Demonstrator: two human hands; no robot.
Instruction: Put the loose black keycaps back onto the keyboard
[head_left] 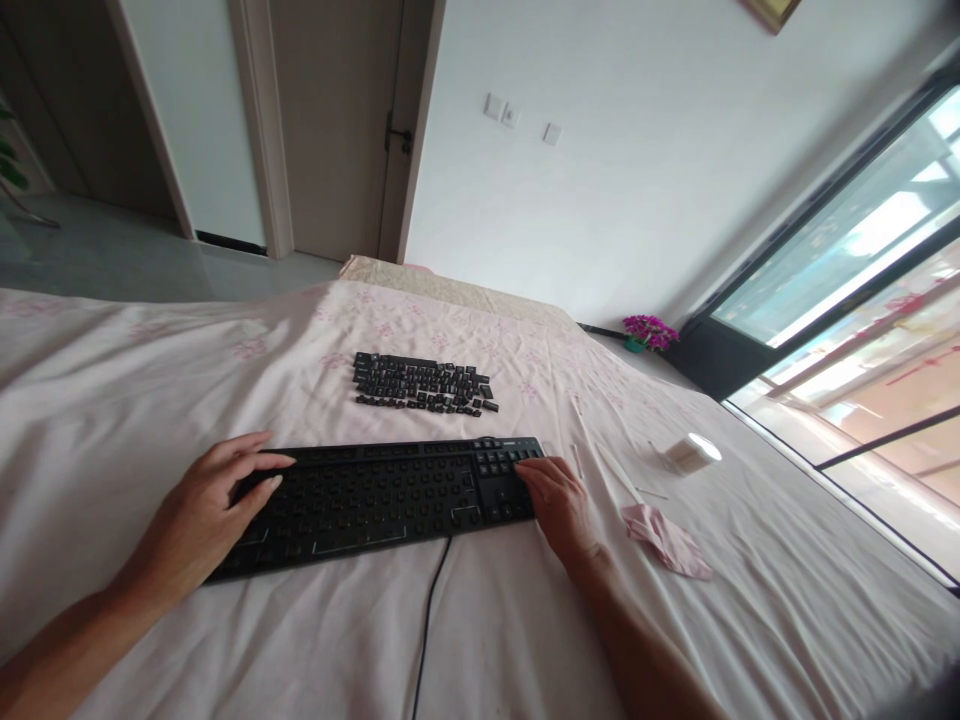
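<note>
A black keyboard [375, 500] lies across the bed, most of its main section bare of keycaps. Some keycaps still sit on its number pad [495, 463] at the right end. Over the keyboard's left end rests my left hand [225, 480], thumb and fingers apart. My right hand [555, 495] is at the right edge, its fingers drawn together and bent onto the number pad. Whatever is between those fingertips is hidden. Beyond the keyboard, loose black keycaps [420, 382] are laid out in rows. A black cable [431, 610] runs toward me from under the keyboard.
Right of the keyboard are a crumpled pink cloth [667, 540], a white-topped round container [694, 453] and a few thin white sticks [576, 460]. The pale floral bed sheet [300, 640] has wrinkles. A door [337, 130] and a window [847, 240] stand beyond.
</note>
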